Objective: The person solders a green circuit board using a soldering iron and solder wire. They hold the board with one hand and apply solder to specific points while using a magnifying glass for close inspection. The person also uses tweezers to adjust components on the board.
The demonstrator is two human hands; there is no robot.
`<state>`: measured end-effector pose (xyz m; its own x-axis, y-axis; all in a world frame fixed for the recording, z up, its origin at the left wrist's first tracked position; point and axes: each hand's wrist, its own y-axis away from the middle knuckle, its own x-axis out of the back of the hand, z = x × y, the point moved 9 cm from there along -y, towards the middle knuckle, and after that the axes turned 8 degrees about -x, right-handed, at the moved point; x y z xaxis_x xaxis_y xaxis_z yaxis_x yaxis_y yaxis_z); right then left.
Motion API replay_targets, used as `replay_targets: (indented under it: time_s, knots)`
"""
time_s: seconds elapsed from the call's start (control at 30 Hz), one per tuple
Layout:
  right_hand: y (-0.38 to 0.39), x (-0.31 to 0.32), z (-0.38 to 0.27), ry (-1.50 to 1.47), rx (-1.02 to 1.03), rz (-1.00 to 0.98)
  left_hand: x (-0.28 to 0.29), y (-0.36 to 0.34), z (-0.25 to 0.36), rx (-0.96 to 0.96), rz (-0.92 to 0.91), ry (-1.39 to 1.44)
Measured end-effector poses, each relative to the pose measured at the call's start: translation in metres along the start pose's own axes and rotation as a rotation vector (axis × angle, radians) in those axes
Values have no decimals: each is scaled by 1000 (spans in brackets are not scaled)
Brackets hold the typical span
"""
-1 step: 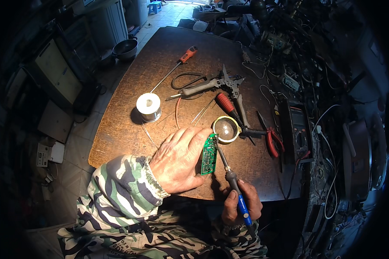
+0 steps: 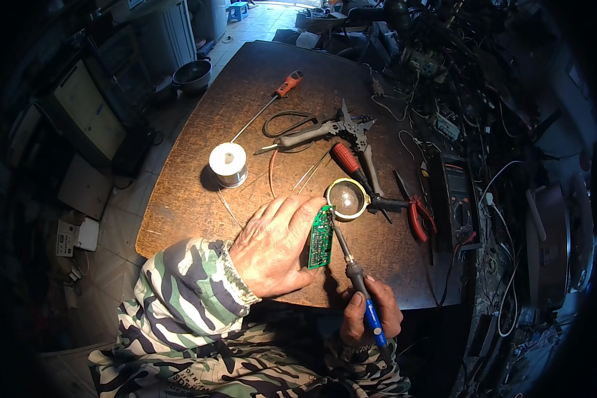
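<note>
My left hand (image 2: 276,244) grips a small green circuit board (image 2: 321,240) along its left side, tilted up over the table's near part. Solder joints and small parts cover the face that shows. In my right hand (image 2: 373,310) is a soldering iron (image 2: 358,278) with a blue and black handle, held like a pen. Its tip meets the board's upper right edge; whether it touches a joint is too small to tell. Just beyond the board lies a round magnifying glass (image 2: 347,199). A solder spool (image 2: 228,164) stands to the left, past my left hand.
On the wooden table (image 2: 186,219) lie an orange-handled screwdriver (image 2: 288,84), a grey-handled wire stripper (image 2: 351,129), a red-handled screwdriver (image 2: 345,158) and red pliers (image 2: 419,219). A multimeter (image 2: 459,199) sits at the right edge, beside a heap of cables and parts.
</note>
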<state>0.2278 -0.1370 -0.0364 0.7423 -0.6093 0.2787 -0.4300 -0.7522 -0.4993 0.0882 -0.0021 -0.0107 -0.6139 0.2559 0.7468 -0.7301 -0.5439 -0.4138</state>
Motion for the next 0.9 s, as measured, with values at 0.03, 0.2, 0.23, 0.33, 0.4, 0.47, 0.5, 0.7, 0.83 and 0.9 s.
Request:
replay_targets:
  time_s: [0.03,0.2,0.23,0.33,0.4,0.47,0.5,0.7,0.83,0.9]
  knots:
    - [0,0,0,-2,0,-1,0,0,0,2,-4,3]
    - [0,0,1,-5,-3,4,-1,1,0,-3,-9,3]
    - [0,0,1,-6,-5,3,-1,1,-1,1,-12,-1]
    - [1,1,0,-2,-8,8,-2,1,0,-2,-18,-7]
    - [-1,0,-2,0,-13,3,-2,1,-1,-4,-18,-4]
    - [0,0,-1,7,-12,-1,-2,2,-1,-2,-20,-5]
    - [0,0,0,10,-11,-2,-2,2,-1,-1,-20,-5]
    - [2,1,1,0,24,27,-2,2,-1,6,-26,-10]
    - [4,3,3,11,11,37,-2,2,-2,18,-31,-1]
    - [4,2,3,-2,2,40,-2,2,-1,16,-26,-2]
